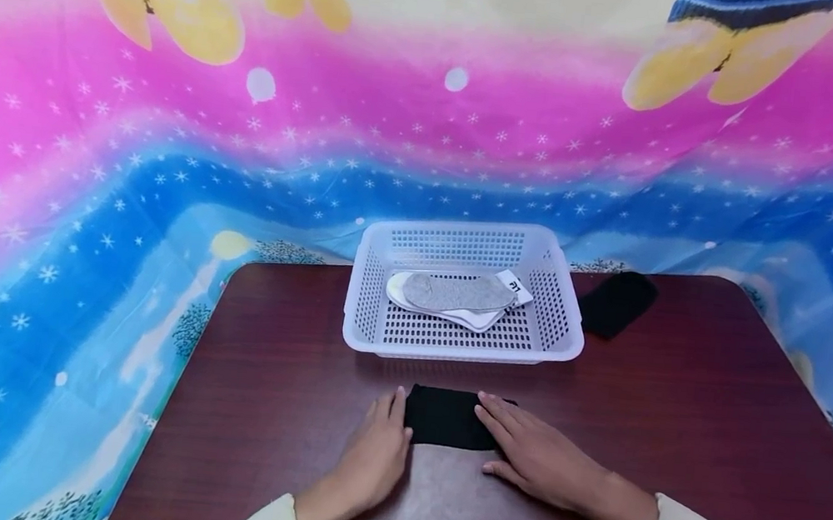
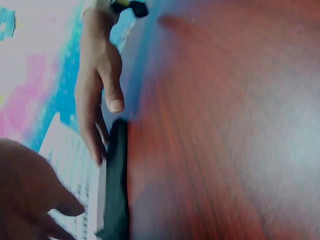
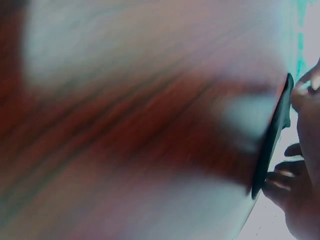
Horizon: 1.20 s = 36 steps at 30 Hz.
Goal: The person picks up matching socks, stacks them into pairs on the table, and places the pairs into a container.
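A black sock (image 1: pixel 450 418), folded into a flat rectangle, lies on the table in front of the basket. At its left edge my left hand (image 1: pixel 377 449) touches it with extended fingers. My right hand (image 1: pixel 548 457) rests on its right end, fingers straight and covering that corner. In the left wrist view the same black sock (image 2: pixel 117 180) appears edge-on as a low dark strip, with the right hand (image 2: pixel 97 80) beyond it. The right wrist view also has the sock (image 3: pixel 272 140) from the side, with blurred fingers along it.
Behind the hands stands a white perforated basket (image 1: pixel 460 352) holding grey and white socks (image 1: pixel 458 292) with a paper label. Another black sock (image 1: pixel 619 303) lies right of the basket. The dark red table (image 1: pixel 251 411) meets a printed cloth backdrop (image 1: pixel 429 127) at the back.
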Each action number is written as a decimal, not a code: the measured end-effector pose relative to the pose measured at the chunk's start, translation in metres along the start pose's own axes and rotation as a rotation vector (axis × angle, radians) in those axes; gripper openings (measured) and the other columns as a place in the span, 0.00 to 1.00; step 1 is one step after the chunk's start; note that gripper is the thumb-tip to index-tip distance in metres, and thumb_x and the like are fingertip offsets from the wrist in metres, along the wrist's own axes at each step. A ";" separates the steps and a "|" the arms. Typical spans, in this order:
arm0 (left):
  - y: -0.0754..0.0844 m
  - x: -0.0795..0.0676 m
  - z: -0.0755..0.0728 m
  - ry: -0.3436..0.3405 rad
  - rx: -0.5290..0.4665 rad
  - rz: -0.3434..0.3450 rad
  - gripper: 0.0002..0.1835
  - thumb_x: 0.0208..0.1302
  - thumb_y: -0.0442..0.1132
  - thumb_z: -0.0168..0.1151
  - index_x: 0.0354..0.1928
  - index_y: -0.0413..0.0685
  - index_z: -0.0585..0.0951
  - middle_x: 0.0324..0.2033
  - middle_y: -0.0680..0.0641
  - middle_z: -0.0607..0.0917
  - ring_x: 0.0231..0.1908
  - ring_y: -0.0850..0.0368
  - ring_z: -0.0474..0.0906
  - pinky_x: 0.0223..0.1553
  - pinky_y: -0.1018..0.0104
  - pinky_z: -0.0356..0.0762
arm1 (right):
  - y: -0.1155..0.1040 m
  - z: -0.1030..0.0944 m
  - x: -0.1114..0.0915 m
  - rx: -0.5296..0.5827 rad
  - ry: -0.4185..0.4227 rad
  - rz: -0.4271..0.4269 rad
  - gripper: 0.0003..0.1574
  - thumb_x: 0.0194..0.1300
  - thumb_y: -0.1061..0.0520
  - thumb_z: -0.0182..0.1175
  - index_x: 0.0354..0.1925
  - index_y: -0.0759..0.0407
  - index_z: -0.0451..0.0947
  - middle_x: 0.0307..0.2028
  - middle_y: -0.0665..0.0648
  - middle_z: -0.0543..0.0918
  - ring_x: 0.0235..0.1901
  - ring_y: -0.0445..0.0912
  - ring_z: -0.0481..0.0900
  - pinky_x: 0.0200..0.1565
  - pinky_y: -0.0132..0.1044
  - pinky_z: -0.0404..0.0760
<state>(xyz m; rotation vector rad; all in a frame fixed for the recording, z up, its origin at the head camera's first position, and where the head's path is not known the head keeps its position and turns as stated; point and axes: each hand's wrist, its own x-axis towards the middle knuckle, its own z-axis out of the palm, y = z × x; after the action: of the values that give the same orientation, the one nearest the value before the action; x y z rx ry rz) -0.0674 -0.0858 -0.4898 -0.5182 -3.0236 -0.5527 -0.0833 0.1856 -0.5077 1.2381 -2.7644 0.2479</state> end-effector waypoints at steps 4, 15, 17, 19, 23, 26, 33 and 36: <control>-0.014 0.015 -0.001 0.071 -0.134 -0.092 0.21 0.65 0.31 0.55 0.59 0.30 0.71 0.44 0.41 0.74 0.48 0.47 0.69 0.52 0.55 0.71 | -0.009 -0.003 0.016 0.006 0.031 0.092 0.32 0.66 0.45 0.59 0.63 0.59 0.70 0.60 0.56 0.72 0.59 0.48 0.70 0.57 0.44 0.74; -0.028 0.029 -0.011 0.030 -0.366 -0.196 0.09 0.68 0.28 0.47 0.44 0.36 0.76 0.37 0.45 0.76 0.39 0.55 0.74 0.42 0.62 0.75 | -0.051 -0.015 0.076 0.115 0.071 0.311 0.19 0.59 0.48 0.66 0.45 0.53 0.75 0.38 0.48 0.73 0.39 0.41 0.73 0.33 0.34 0.76; -0.030 0.030 -0.012 0.041 -0.378 -0.198 0.08 0.67 0.27 0.47 0.43 0.36 0.76 0.36 0.45 0.76 0.37 0.56 0.75 0.41 0.63 0.75 | -0.055 -0.014 0.084 0.108 0.065 0.330 0.19 0.58 0.47 0.66 0.44 0.54 0.74 0.37 0.48 0.72 0.38 0.42 0.73 0.32 0.33 0.75; -0.031 0.031 -0.013 0.041 -0.383 -0.206 0.08 0.67 0.27 0.48 0.43 0.37 0.76 0.36 0.46 0.77 0.37 0.57 0.75 0.40 0.65 0.75 | -0.058 -0.013 0.090 0.102 0.069 0.342 0.20 0.57 0.47 0.67 0.44 0.54 0.74 0.36 0.49 0.72 0.38 0.42 0.74 0.31 0.33 0.76; -0.034 0.031 -0.014 0.025 -0.387 -0.206 0.09 0.66 0.26 0.47 0.43 0.39 0.76 0.35 0.47 0.77 0.37 0.58 0.75 0.40 0.65 0.75 | -0.060 -0.010 0.096 0.093 0.085 0.365 0.21 0.56 0.47 0.67 0.44 0.54 0.74 0.36 0.49 0.72 0.38 0.42 0.74 0.32 0.34 0.76; -0.035 0.031 -0.013 0.022 -0.385 -0.199 0.09 0.64 0.25 0.48 0.43 0.39 0.76 0.35 0.47 0.77 0.37 0.58 0.74 0.40 0.66 0.75 | -0.061 -0.009 0.099 0.090 0.087 0.376 0.21 0.56 0.47 0.67 0.44 0.55 0.74 0.36 0.50 0.72 0.38 0.43 0.73 0.31 0.34 0.76; -0.033 0.032 -0.003 0.036 -0.351 -0.131 0.11 0.56 0.30 0.65 0.42 0.39 0.77 0.34 0.46 0.78 0.35 0.56 0.74 0.38 0.66 0.74 | -0.062 -0.006 0.101 0.093 0.066 0.387 0.22 0.57 0.46 0.68 0.44 0.55 0.74 0.36 0.50 0.72 0.37 0.43 0.73 0.28 0.32 0.74; -0.031 0.032 0.006 0.052 -0.221 -0.078 0.14 0.53 0.33 0.70 0.41 0.40 0.76 0.33 0.46 0.75 0.36 0.53 0.72 0.40 0.62 0.71 | -0.061 -0.005 0.100 0.097 0.056 0.395 0.22 0.57 0.45 0.67 0.45 0.55 0.75 0.37 0.51 0.72 0.37 0.43 0.73 0.29 0.33 0.75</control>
<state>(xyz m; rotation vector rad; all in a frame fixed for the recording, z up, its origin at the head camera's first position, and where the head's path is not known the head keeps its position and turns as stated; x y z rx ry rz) -0.1072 -0.1011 -0.5030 -0.3874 -2.9605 -0.8976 -0.1038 0.0728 -0.4808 0.6749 -2.9538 0.4433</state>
